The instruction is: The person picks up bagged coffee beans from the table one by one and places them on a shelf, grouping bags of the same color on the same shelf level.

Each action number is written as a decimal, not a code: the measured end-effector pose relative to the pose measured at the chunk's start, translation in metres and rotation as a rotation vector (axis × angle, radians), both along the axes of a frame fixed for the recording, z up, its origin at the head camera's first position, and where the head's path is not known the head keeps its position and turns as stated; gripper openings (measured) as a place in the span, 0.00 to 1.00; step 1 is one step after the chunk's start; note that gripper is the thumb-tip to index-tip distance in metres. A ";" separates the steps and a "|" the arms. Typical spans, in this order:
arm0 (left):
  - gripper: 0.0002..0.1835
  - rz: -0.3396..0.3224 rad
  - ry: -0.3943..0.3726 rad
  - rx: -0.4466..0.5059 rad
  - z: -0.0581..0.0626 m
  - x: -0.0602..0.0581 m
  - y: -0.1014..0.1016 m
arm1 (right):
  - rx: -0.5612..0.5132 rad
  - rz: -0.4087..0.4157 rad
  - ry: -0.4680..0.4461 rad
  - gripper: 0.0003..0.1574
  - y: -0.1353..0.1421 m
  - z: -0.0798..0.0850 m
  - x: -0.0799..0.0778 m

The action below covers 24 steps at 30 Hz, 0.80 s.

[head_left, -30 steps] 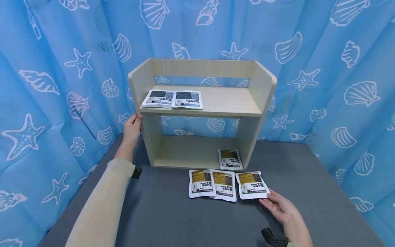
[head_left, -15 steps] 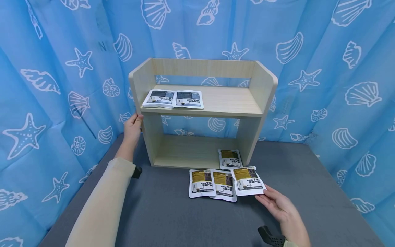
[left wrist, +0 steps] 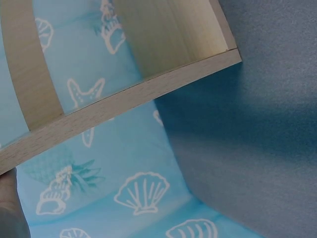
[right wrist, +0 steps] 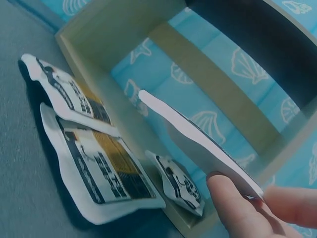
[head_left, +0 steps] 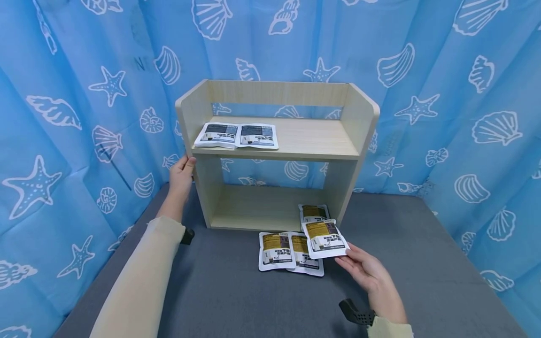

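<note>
My right hand [head_left: 369,273] pinches a white pouch with a gold and black label [head_left: 326,238] by its lower right corner. In the head view this pouch is raised and covers part of two others. One of those, a gold-labelled pouch [head_left: 314,213], lies on the lower board at the right end. In front of the shelf, two more gold-labelled pouches [head_left: 276,251] overlap on the table. My left hand [head_left: 181,180] holds the left side panel of the pale wooden shelf [head_left: 276,156] at its edge. The left wrist view shows only part of that hand [left wrist: 10,208] against the panel.
Blue-labelled pouches [head_left: 258,136] lie side by side at the left of the upper board. The grey tabletop [head_left: 236,305] spreads around the shelf. A blue curtain with white shells [head_left: 448,141] hangs behind and at both sides.
The pouch in my right hand has moved left and toward the shelf, from beside the table pouches to above the right one. My left hand stays at the side panel.
</note>
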<state>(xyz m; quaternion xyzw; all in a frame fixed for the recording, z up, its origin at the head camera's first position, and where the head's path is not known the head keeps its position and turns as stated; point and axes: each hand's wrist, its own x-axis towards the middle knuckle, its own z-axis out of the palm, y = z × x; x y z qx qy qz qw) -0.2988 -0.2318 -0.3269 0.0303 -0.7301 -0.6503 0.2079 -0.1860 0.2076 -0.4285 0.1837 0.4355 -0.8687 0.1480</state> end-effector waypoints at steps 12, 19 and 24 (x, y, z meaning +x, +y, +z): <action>0.28 -0.003 0.004 0.007 0.002 0.003 0.001 | -0.016 -0.015 0.011 0.36 -0.024 0.002 -0.007; 0.28 -0.013 0.003 0.007 0.002 0.002 0.000 | -0.082 -0.029 -0.005 0.36 -0.034 0.004 -0.011; 0.28 -0.014 0.006 0.004 0.002 0.002 -0.001 | -0.112 -0.032 -0.018 0.36 -0.041 0.006 -0.014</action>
